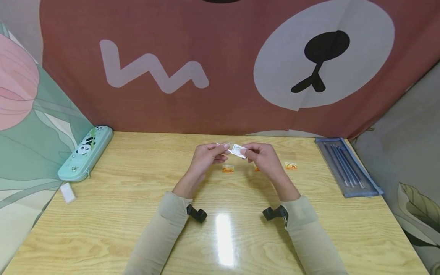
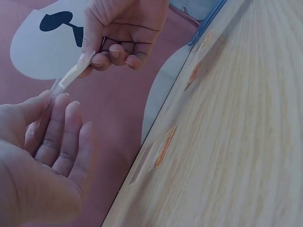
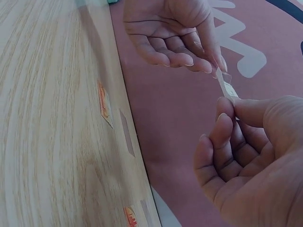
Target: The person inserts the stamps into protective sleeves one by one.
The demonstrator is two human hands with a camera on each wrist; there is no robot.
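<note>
Above the far part of the table, both hands hold a small flat white packet (image 1: 237, 150) with clear film at its left end. My left hand (image 1: 205, 156) pinches the film end between thumb and forefinger. The white end is pinched by the thumb and forefinger of my right hand (image 1: 265, 157). In the left wrist view the packet (image 2: 71, 76) slants between the two sets of fingertips. Beneath the hands lie small orange-and-white printed pieces: one (image 1: 228, 169) near the left fingers, another (image 1: 256, 168) partly hidden by the right hand, a third (image 1: 291, 165) farther right.
A mint panda pencil case (image 1: 86, 152) stands at the table's left edge, with a small white block (image 1: 67, 193) in front of it. On the right lies a blue-edged clear pouch (image 1: 347, 168) holding several slim sticks. A brown bear-patterned cloth (image 1: 223, 107) hangs behind the table.
</note>
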